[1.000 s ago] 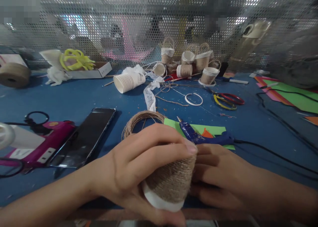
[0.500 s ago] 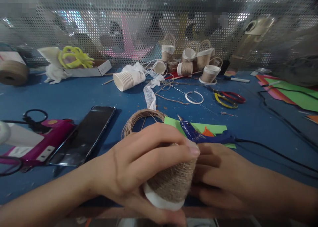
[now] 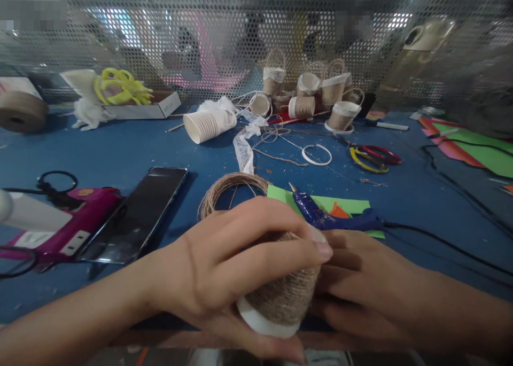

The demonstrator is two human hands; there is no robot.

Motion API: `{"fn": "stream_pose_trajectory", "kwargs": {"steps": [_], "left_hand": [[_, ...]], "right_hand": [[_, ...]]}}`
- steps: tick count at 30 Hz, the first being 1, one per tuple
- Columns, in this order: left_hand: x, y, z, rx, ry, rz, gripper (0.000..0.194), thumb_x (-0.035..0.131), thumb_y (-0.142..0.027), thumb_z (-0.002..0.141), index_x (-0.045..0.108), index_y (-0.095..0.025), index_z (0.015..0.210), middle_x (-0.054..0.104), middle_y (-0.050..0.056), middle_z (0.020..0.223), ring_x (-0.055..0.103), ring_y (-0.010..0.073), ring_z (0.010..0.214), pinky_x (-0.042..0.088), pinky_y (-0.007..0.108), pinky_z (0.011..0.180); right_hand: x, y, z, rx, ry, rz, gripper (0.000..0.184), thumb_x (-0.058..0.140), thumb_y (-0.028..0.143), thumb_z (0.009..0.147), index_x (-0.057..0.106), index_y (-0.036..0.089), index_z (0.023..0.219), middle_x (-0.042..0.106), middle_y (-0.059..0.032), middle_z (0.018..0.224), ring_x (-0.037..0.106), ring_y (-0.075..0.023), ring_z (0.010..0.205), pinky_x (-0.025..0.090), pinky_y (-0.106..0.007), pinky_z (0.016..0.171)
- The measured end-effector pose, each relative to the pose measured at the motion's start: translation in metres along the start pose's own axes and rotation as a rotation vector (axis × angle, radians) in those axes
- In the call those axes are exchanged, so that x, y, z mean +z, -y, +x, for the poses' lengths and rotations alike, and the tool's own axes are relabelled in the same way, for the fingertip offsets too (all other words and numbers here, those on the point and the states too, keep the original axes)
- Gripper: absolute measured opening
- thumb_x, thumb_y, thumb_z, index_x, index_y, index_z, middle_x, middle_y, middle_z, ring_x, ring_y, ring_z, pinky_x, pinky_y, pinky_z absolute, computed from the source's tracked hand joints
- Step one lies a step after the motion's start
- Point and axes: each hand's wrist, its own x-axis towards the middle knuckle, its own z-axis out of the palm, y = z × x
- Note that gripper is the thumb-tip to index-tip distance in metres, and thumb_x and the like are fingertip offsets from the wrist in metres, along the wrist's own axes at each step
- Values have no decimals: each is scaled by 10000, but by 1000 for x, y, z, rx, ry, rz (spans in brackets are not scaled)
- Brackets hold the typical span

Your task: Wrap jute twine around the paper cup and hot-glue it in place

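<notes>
My left hand (image 3: pixel 224 264) is wrapped round a paper cup covered in brown twine (image 3: pixel 282 299), which lies tilted with its white rim toward me. My right hand (image 3: pixel 360 286) presses against the cup's far side, its fingers curled and partly hidden behind the cup. A loose coil of twine (image 3: pixel 228 187) lies on the blue table just beyond my left hand. A blue glue gun (image 3: pixel 324 217) rests on green paper (image 3: pixel 348 204) right behind my right hand.
A black phone (image 3: pixel 140 213) and a pink tool (image 3: pixel 68 227) lie at the left. A stack of white cups (image 3: pixel 206 125), lace ribbon (image 3: pixel 242 152), several twine-wrapped cup baskets (image 3: pixel 320 96), scissors (image 3: pixel 374 157) and a black cable (image 3: pixel 452 243) sit further back and right. A mesh screen (image 3: pixel 224 34) closes the back.
Both hands have stayed on the cup. My left fingers have slid slightly further right over the twine, and the cup has shifted a little.
</notes>
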Motion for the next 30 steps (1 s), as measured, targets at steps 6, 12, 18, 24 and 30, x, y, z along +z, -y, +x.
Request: {"fn": "stream_pose_trajectory", "kwargs": {"steps": [6, 12, 18, 24, 30], "left_hand": [[16, -11, -7, -198, -116, -36, 486, 714, -557, 889, 640, -234, 1244, 710, 96, 1166, 742, 309, 1112, 679, 380, 871], [21, -19, -5, -206, -134, -64, 547, 760, -577, 840, 634, -267, 1273, 695, 110, 1198, 733, 324, 1119, 691, 392, 847], [-1, -10, -7, -153, 44, 15, 601, 821, -494, 819, 600, -211, 1300, 711, 118, 1179, 715, 292, 1151, 650, 400, 996], [3, -8, -5, -150, -10, -21, 631, 818, -540, 805, 596, -229, 1307, 692, 120, 1213, 705, 296, 1164, 651, 408, 986], [21, -7, 4, -149, -124, -115, 649, 783, -617, 800, 605, -267, 1317, 662, 135, 1249, 703, 320, 1152, 673, 423, 908]], "right_hand": [[0, -1, 3, -44, -35, -43, 394, 438, 241, 1081, 688, 207, 778, 728, 16, 779, 628, -163, 769, 503, -321, 742], [1, 2, 3, -25, -29, -49, 506, 356, 357, 1118, 693, 219, 766, 732, 8, 772, 625, -169, 759, 494, -346, 707], [1, 2, 2, 7, -30, -23, 428, 387, 285, 1101, 705, 225, 820, 741, 13, 803, 636, -178, 786, 484, -341, 718], [4, 1, 0, -56, -28, -81, 270, 514, 234, 1045, 688, 212, 840, 722, 23, 800, 640, -176, 795, 477, -339, 759], [-1, 3, 2, -35, 8, -75, 332, 475, 247, 1066, 692, 222, 816, 752, 27, 809, 669, -176, 797, 510, -356, 735]]}}
